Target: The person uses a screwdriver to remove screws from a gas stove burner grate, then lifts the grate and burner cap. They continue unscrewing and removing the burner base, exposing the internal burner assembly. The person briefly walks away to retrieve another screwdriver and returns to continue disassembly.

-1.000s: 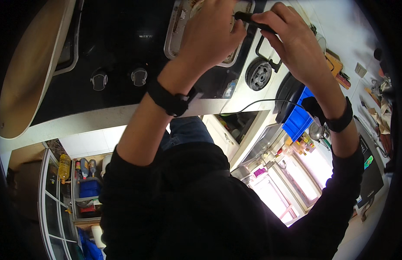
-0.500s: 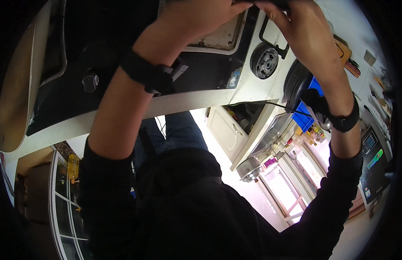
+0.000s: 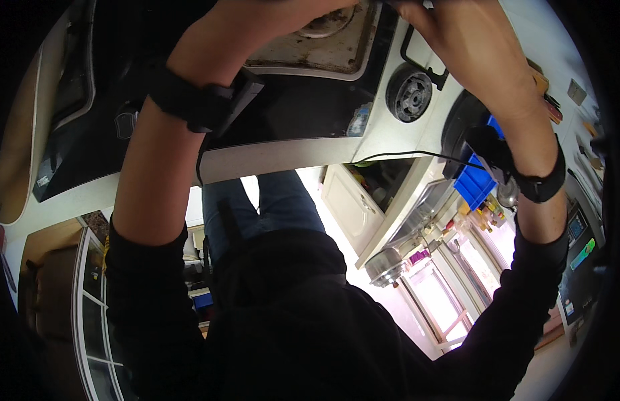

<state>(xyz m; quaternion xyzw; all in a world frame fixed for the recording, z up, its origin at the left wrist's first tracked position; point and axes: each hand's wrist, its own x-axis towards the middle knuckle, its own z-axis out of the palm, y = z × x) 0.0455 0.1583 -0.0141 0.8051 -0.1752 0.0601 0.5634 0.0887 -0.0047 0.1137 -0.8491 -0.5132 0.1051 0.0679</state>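
Note:
My left hand [image 3: 283,15] reaches over a black glass hob [image 3: 290,117], next to its stained metal burner tray [image 3: 323,57]. Its fingers run out at the picture's top edge, so its grip is hidden. To the right, my right hand [image 3: 467,47] is raised above the white counter [image 3: 390,144], near a black metal bracket [image 3: 423,61] and a round dark burner part [image 3: 410,95]. Its thumb bends inward toward the left hand; the other fingers lie mostly beyond the edge, and whatever they hold cannot be made out. Both wrists wear black straps.
A round black pan-like thing [image 3: 459,123] and a blue basket [image 3: 476,180] are at the right, with a thin black cable [image 3: 417,155] running toward them. A cream cabinet door [image 3: 353,200] hangs open below. A control knob [image 3: 127,123] sits on the hob's left.
My left arm has shifted left, baring more of the burner tray. The right hand has moved slightly right. The dark thing seen between the hands at the top edge no longer shows clearly.

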